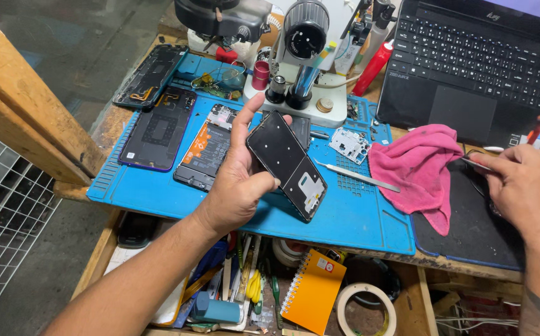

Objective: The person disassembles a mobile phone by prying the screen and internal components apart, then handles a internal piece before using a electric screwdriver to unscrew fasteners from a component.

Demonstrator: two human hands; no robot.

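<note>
Currently the person is holding a dark phone frame (pixel 287 165) up in the left hand (pixel 239 183), above the blue work mat (pixel 357 214); the thumb is pressing on its near edge and the fingers are wrapping behind it, so the hand is closed around the frame with its inner face turned toward the camera. The right hand (pixel 522 180) is resting over the black pad (pixel 469 230) at the right, pinching a thin metal tool, probably tweezers (pixel 478 165), between fingertips and thumb, its tip pointing left toward the pink cloth (pixel 416 165). On the mat an opened phone with an orange battery label (pixel 207 149) is lying beside a dark back cover (pixel 158 127), and a slim metal spudger (pixel 357 176) and a small circuit board (pixel 349 143) are lying near the microscope (pixel 304 56). A laptop (pixel 469 68) is standing behind, and an orange notebook (pixel 313 289) is sitting in the open drawer below. To handle this well, the frame is best gripped by its edges only, tilted toward the light, with the tool brought in low and steadied.
</note>
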